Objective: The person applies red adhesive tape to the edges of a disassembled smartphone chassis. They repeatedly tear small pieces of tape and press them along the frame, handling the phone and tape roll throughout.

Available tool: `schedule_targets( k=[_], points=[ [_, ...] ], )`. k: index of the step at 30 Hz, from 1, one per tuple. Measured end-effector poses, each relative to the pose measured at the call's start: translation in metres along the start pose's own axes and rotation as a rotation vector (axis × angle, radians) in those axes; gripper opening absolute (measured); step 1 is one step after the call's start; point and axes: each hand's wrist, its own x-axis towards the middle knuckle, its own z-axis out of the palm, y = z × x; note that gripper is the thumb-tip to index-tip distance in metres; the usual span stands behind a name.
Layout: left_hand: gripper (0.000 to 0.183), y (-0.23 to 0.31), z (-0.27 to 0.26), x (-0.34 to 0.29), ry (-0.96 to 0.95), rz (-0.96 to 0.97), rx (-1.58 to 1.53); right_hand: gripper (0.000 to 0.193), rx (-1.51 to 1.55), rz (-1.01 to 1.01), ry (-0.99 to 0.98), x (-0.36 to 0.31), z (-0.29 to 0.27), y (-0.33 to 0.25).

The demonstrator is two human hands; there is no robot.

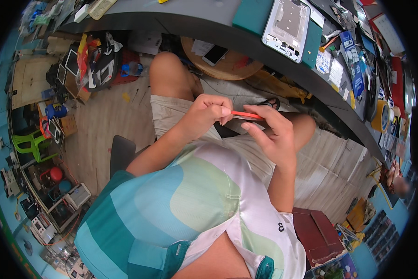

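Over my lap I hold a thin flat red-orange piece (245,114), seen nearly edge-on, with a paler strip showing along its lower side. Its exact kind is too small to make out. My left hand (205,115) is closed on its left end, thumb and curled fingers pinching it. Around the right end is my right hand (275,132), its fingers over the top edge and the thumb beneath. On the workbench ahead, a silver phone frame (287,29) lies on a dark green mat (248,17), apart from both hands.
The grey bench edge (181,29) curves across in front of me. Under it, a round wooden stool (253,69) bears a phone (215,54). Tools and parts crowd the bench's right side, including a yellow tape roll (381,116). A cluttered bin (97,67) and green chair (32,145) stand left.
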Motion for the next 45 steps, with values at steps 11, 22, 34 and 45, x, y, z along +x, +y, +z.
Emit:
schedule_targets(
  k=[11, 22, 34, 45],
  points=[
    [0.026, 0.000, -0.005, 0.001, -0.088, 0.036, 0.088, 0.018, 0.023, -0.046, -0.012, -0.009, -0.011, 0.014],
    [0.025, 0.007, 0.007, -0.002, -0.073, -0.137, 0.350, 0.016, -0.249, -0.189, -0.137, 0.003, -0.007, -0.004],
    [0.029, -0.003, -0.001, 0.000, -0.063, 0.072, -0.054, 0.023, 0.077, -0.024, -0.039, -0.010, -0.013, 0.017],
    [0.023, 0.009, 0.001, -0.003, -0.103, -0.109, 0.299, 0.014, -0.212, -0.201, -0.128, 0.001, -0.011, 0.002]
  ],
)
